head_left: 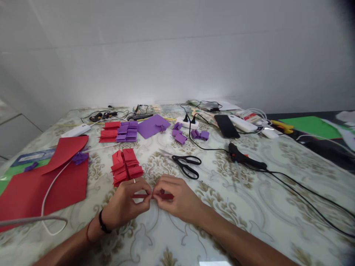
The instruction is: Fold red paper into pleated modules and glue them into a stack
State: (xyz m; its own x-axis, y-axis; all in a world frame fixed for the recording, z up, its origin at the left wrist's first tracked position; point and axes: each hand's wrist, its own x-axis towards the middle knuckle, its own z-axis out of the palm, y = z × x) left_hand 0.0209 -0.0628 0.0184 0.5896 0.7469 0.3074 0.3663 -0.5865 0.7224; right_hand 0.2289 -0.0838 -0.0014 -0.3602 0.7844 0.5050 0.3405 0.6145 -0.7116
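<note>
Between both hands is a narrow red paper strip (140,196), stretched left to right above the tablecloth. My left hand (129,199) pinches it near its middle with thumb and forefinger; a ring and a black wristband show on that arm. Close beside it, my right hand (174,197) pinches the same strip, the fingertips of the two hands almost touching. Just beyond my left hand lie folded red paper pieces (126,166) in rows. Black-handled scissors (185,162) rest past my right hand, their blades partly open and pointing left.
Red paper sheets (66,188) and a white cable cover the left side. Further back are folded purple pieces (127,131), a purple sheet (152,126) and a white power strip (187,122). A black glue gun (246,158) with its cord lies right, near a phone (226,125).
</note>
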